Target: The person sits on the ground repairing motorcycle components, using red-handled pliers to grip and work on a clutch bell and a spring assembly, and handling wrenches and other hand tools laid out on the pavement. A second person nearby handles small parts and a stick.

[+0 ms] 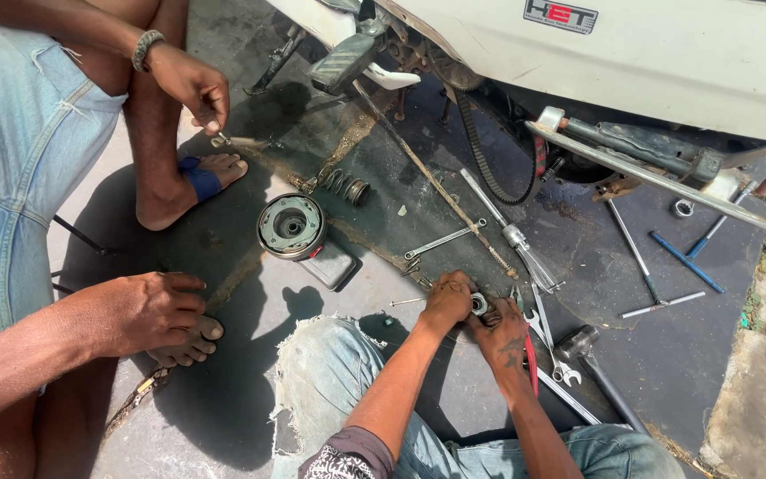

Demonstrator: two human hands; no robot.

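A small round metal part [479, 304], steel-grey with a dark bore, sits low on the oily ground between the person's two hands. The left hand [448, 299] clenches round its near side; the grease-smeared right hand [500, 333] grips it from the other. Just beside them lie shiny open-ended spanners [550, 341] and a dull hammer head [575, 341]. Further off rest a ribbed circular clutch drum [291, 226], a coiled spring [345, 184] and a toothed black rubber belt [482, 158]. A co-worker's hand [192, 86] pinches a small tool.
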